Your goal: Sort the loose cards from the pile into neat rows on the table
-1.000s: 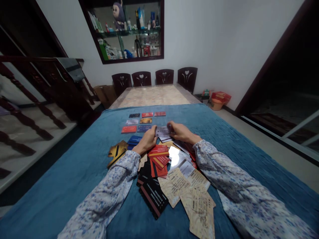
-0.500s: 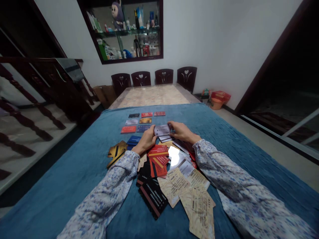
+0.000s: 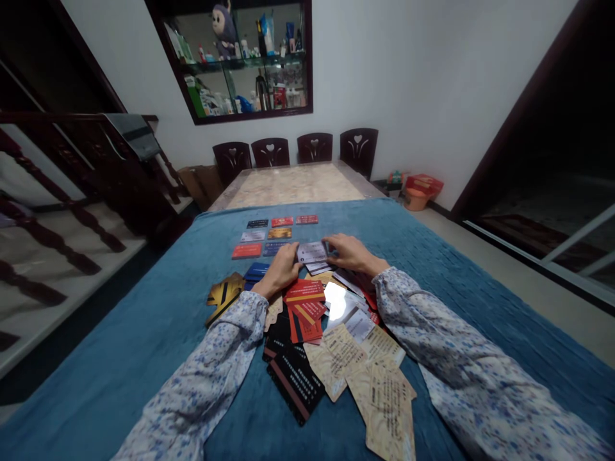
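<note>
A pale lilac card [image 3: 312, 251] is between my two hands, at the far side of a loose heap of cards. My left hand [image 3: 282, 269] pinches its left edge, and the fingers of my right hand [image 3: 353, 253] close on its right edge. Below it lie red cards [image 3: 305, 291], black cards [image 3: 296, 384], beige cards [image 3: 387, 410] and a shiny silvery card [image 3: 339, 304]. Gold cards [image 3: 225, 293] and blue cards [image 3: 257, 273] sit left of my left wrist. Beyond it, cards stand in short rows, among them a red card [image 3: 246, 251] and a gold card [image 3: 279, 233].
A blue cloth [image 3: 144, 333] covers the near part of the table; its bare patterned top [image 3: 298, 182] shows beyond. Dark chairs [image 3: 314, 147] line the far end. A wooden railing [image 3: 72, 166] runs along the left, and an orange bucket [image 3: 416, 200] stands on the floor at right.
Both hands keep hold of the lilac card in nearly the same place. The whole view has shifted very slightly; the cards on the cloth lie as before.
</note>
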Motion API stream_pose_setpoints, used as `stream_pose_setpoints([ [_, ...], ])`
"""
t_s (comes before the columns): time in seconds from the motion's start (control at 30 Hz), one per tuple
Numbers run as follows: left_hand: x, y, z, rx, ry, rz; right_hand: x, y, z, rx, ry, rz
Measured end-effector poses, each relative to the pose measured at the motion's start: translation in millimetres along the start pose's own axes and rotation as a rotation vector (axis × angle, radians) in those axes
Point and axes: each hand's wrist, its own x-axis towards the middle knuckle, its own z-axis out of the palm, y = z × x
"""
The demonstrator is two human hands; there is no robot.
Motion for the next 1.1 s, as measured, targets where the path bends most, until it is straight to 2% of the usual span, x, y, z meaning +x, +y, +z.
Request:
stream_pose_setpoints([
  [0.47,2.3,0.2,-13.6,0.039,-0.109,-0.053,3.7,-5.4,-5.7,0.027,-0.024,-0.016],
  [0.6,2.7,-2.8,-18.9,0.029,-0.109,-0.053,7.1,-7.6,-5.6,0.051,-0.022,-0.027],
  [1.1,1.0,-31.4,-44.7,-0.013,-0.12,-0.042,34.5,-33.3,-10.6,-0.028,-0.092,-0.071],
])
